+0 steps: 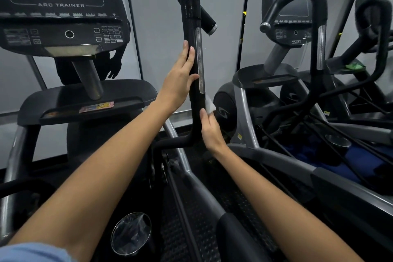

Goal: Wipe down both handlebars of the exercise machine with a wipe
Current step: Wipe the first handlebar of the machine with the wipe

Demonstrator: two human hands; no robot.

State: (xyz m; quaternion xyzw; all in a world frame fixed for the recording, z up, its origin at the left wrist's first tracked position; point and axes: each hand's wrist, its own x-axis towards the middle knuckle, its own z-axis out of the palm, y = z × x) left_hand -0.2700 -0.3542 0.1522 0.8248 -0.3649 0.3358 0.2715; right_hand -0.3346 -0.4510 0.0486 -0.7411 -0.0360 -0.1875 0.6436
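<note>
A black upright handlebar (190, 17) with a silver strip down its right side rises in the middle of the view and looks wet near its curved top. My left hand (178, 80) rests flat against the bar's left side, fingers straight and thumb touching the front. Lower down, my right hand (210, 130) holds a small white wipe (209, 106) against the bar's right side, just under the silver strip. The machine's other handlebar is out of view.
The machine's console (61, 17), marked ARC TRAINER, and its tray (85, 100) stand at the left. A second, similar machine (297, 34) stands close on the right, with more beyond it. Grey wall panels lie behind. A cup holder (131, 233) sits low between my arms.
</note>
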